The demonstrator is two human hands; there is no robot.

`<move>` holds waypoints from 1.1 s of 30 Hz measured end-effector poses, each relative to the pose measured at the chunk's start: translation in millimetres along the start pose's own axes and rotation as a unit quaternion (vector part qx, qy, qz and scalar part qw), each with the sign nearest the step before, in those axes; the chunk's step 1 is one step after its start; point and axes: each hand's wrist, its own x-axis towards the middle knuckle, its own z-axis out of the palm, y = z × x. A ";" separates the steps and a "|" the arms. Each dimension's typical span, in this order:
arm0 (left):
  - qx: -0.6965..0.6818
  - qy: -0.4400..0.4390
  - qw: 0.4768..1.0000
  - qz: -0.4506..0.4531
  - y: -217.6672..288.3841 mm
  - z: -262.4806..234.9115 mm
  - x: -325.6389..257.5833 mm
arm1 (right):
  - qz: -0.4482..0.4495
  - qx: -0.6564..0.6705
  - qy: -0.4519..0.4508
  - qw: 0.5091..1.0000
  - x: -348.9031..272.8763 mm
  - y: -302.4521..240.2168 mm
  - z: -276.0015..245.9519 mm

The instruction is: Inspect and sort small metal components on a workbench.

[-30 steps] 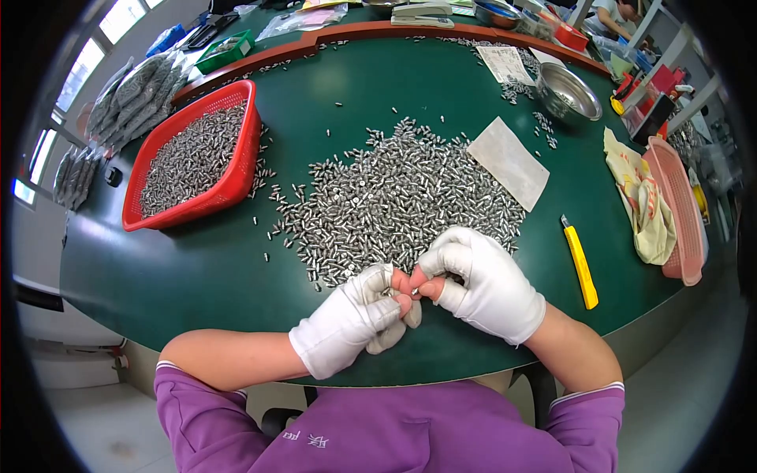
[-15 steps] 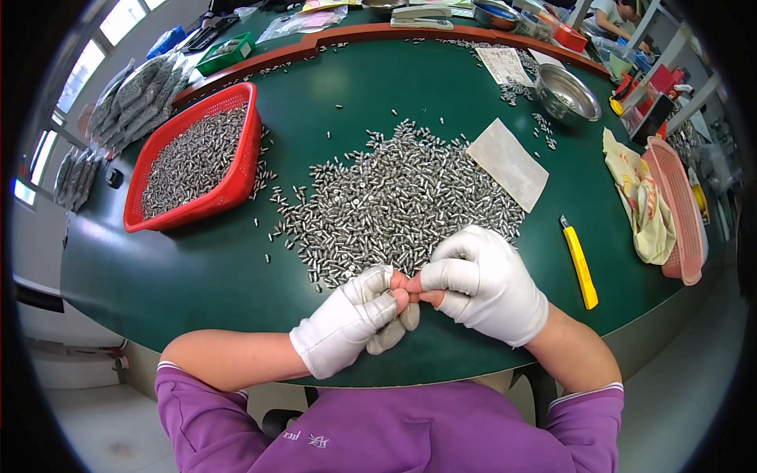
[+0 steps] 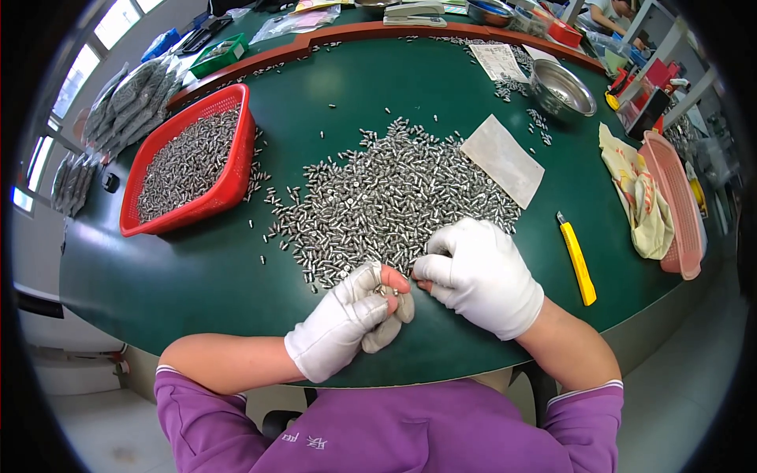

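A broad heap of small silvery metal pins [image 3: 394, 189] lies on the green tabletop [image 3: 260, 315]. Both my hands wear white gloves with some fingertips bare. At the heap's near edge, my left hand [image 3: 347, 315] is curled, thumb and forefinger pinching, and one or more of the pins [image 3: 386, 292] shows between them. Just right of it and slightly apart, my right hand [image 3: 481, 280] is held palm down at the heap's edge. Its fingers are bent together, and whatever they grip is hidden beneath the glove.
A red plastic basket [image 3: 244, 158] full of similar pins stands left. A pale paper sheet [image 3: 505, 162] touches the heap's right side. Farther right lie a yellow box cutter [image 3: 578, 264] and a pink basket [image 3: 674, 205] with cloth. A steel bowl [image 3: 564, 88] sits far right.
My right hand has parted from the left fingertips and turned more palm down toward the heap. The left hand keeps its pinch, its held pin now showing. The whole view has shifted slightly.
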 end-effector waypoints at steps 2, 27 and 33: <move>0.004 0.003 1.000 0.001 0.3 0.7 0.0 | -0.009 -0.049 0.002 0.999 -0.7 -2.1 1.5; 0.006 0.048 0.998 -0.044 4.2 4.9 0.6 | 0.045 0.208 0.051 0.976 1.7 -11.6 -4.9; 0.038 0.045 0.997 -0.051 4.8 9.2 -0.9 | -0.008 0.168 0.087 0.982 1.9 -12.1 -8.3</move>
